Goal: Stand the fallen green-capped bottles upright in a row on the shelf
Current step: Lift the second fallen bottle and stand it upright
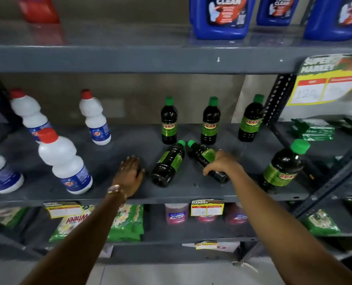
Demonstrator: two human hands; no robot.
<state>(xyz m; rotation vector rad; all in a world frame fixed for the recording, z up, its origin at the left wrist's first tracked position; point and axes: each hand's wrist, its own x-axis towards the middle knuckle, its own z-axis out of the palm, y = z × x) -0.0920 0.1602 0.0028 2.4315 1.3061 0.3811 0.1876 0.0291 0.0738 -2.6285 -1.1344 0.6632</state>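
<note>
Our right hand (222, 163) is curled over the lower half of one fallen bottle (205, 156), fingers wrapped down its far side and thumb on the near side, so the grip is closed on it. That bottle lies on its side on the grey shelf (129, 140) with its green cap pointing back and to the left. Our left hand (130, 173) lies flat on the shelf, palm down, fingers spread and holding nothing; a watch (115, 189) sits on that wrist.

Between our two hands lies a second fallen bottle (167, 164), cap pointing back and to the right, so the two caps almost meet. Our left hand is just beside its lower end but apart from it.

Behind them three green-capped bottles stand upright in a row: the left one (169, 121), the middle one (210, 121) and the right one (251, 119), which stands close to the shelf post (277, 97). A fourth upright bottle (283, 166) stands near the front edge, to the right of our right arm.

To the left, well apart, stand white bottles with red caps (65, 161). Blue jugs (220, 16) sit on the shelf above, and a yellow price tag (207, 207) hangs on the front edge below our right hand.
</note>
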